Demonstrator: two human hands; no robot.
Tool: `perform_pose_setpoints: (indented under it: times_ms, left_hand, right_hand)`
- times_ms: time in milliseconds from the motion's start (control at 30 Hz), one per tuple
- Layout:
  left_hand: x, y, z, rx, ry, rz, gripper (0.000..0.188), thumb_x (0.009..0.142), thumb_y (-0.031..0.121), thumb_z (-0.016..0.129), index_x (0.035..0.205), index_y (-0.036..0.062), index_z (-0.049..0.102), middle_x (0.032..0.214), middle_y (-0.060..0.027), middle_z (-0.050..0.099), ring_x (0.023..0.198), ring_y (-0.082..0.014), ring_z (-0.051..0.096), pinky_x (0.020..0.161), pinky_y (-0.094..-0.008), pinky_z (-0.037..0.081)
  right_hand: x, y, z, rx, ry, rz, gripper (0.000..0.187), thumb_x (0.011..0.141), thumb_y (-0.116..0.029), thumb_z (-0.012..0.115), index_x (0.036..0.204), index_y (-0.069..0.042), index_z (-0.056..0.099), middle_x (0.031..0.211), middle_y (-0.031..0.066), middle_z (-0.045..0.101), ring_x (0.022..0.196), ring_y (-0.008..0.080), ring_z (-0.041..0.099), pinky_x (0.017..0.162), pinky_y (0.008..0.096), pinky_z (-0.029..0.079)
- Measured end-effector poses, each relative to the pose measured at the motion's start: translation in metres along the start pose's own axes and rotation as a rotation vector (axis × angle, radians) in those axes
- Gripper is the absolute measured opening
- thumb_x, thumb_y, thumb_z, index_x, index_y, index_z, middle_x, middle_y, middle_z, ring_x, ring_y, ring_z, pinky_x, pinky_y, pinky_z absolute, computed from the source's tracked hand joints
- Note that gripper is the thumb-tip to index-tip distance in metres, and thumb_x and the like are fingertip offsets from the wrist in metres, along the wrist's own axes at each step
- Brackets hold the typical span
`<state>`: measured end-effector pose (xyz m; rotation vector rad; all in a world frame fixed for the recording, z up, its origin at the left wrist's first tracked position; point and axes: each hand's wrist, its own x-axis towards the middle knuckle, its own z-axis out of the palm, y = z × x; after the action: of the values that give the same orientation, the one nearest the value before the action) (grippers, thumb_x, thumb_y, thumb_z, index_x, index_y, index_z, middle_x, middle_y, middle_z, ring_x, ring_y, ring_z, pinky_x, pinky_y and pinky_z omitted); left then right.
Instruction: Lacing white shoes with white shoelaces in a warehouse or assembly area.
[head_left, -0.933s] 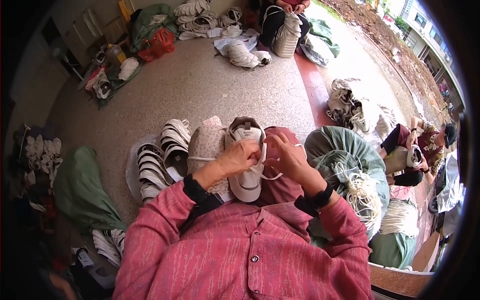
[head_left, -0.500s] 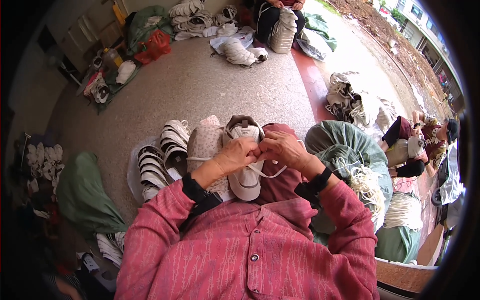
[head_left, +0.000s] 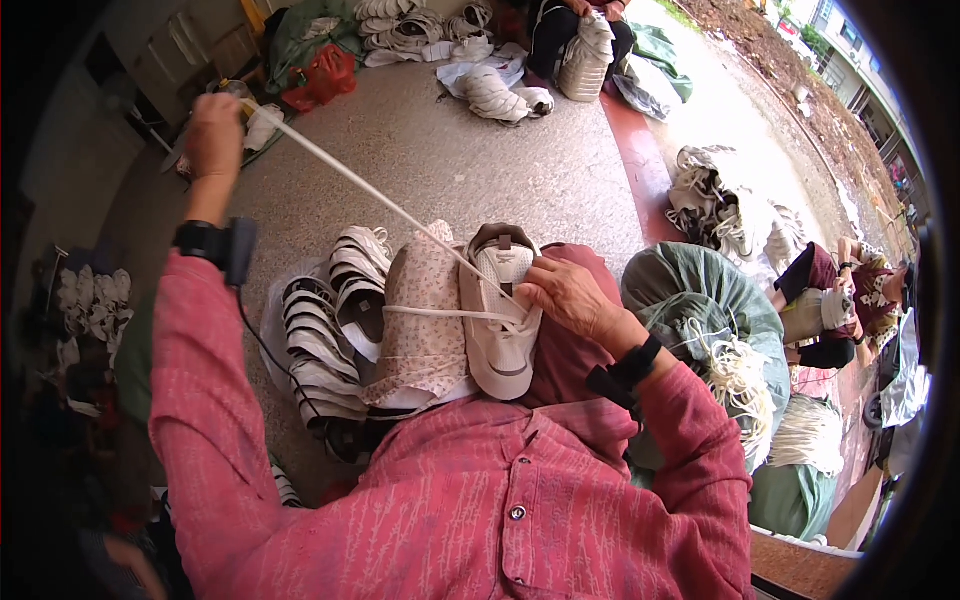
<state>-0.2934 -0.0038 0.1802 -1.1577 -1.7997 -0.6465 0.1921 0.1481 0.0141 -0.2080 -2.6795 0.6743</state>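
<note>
A beige and white lace-up shoe point(head_left: 497, 350) rests on my lap, its toe toward me. My left hand point(head_left: 214, 140) is raised far out to the upper left, a fist closed on a white shoelace point(head_left: 370, 195). The lace runs taut from that fist down to the shoe's eyelets. My right hand point(head_left: 575, 300) grips the shoe's right edge, thumb by the eyelets, other fingers partly hidden. Another length of lace lies loosely leftward across the floral cloth point(head_left: 412, 330) over my left leg.
Stacked shoes point(head_left: 310, 340) stand left of my lap. On my right, a green sack point(head_left: 700, 280) carries a bundle of white laces point(head_left: 740, 380). Two people sit nearby, one ahead and one to the right point(head_left: 830, 300). More shoes point(head_left: 710, 200) lie in piles on the floor.
My left hand has gone from the shoe to the upper left, drawing the lace out long and straight. My right hand has stayed at the shoe and shifted slightly right.
</note>
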Motion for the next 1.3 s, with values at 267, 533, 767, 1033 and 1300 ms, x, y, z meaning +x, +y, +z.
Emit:
perform_pose_setpoints:
  times_ms: [267, 533, 767, 1033, 1300]
  left_hand:
    - [-0.092, 0.009, -0.020, -0.240, -0.232, -0.345, 0.016, 0.087, 0.016, 0.064, 0.101, 0.0096, 0.060, 0.078, -0.0093, 0.062, 0.073, -0.0269, 0.061, 0.066, -0.0383, 0.048]
    - [-0.219, 0.206, -0.077, -0.934, -0.747, -0.012, 0.005, 0.082, 0.006, 0.068, 0.085, 0.0030, 0.064, 0.076, -0.0097, 0.061, 0.070, -0.0237, 0.061, 0.062, -0.0320, 0.048]
    - [-0.228, 0.269, -0.060, -1.067, -0.693, 0.036, 0.012, 0.080, 0.010, 0.070, 0.091, 0.0045, 0.065, 0.085, -0.0096, 0.060, 0.077, -0.0266, 0.063, 0.065, -0.0347, 0.050]
    - [-0.223, 0.285, -0.049, -1.033, -0.638, 0.103, 0.013, 0.078, 0.009, 0.070, 0.088, 0.0043, 0.064, 0.084, -0.0091, 0.054, 0.078, -0.0268, 0.059, 0.067, -0.0364, 0.049]
    - [-0.223, 0.288, -0.051, -1.091, -0.710, -0.008, 0.010, 0.080, 0.008, 0.069, 0.088, 0.0030, 0.064, 0.086, -0.0099, 0.052, 0.078, -0.0264, 0.059, 0.068, -0.0356, 0.047]
  right_hand:
    - [-0.005, -0.004, -0.003, 0.077, 0.042, 0.057, 0.020, 0.095, -0.023, 0.052, 0.091, -0.004, 0.056, 0.084, 0.0163, 0.055, 0.080, 0.0378, 0.057, 0.071, 0.0453, 0.045]
    - [-0.023, -0.033, -0.008, -0.054, 0.018, -0.065, 0.011, 0.085, -0.014, 0.063, 0.092, -0.007, 0.058, 0.092, 0.0112, 0.054, 0.080, 0.0334, 0.060, 0.069, 0.0438, 0.048]
    - [-0.023, -0.043, 0.004, 0.024, -0.051, 0.120, 0.013, 0.083, -0.016, 0.067, 0.087, -0.006, 0.060, 0.091, 0.0115, 0.053, 0.080, 0.0330, 0.058, 0.068, 0.0392, 0.048]
    - [-0.023, -0.050, 0.007, 0.213, -0.027, 0.246, 0.014, 0.081, -0.008, 0.069, 0.090, -0.004, 0.059, 0.094, 0.0131, 0.055, 0.079, 0.0304, 0.061, 0.067, 0.0389, 0.049]
    - [-0.033, -0.052, 0.024, 0.243, 0.322, 0.409, 0.018, 0.081, -0.003, 0.069, 0.098, -0.005, 0.062, 0.086, 0.0087, 0.065, 0.070, 0.0164, 0.063, 0.063, 0.0284, 0.050]
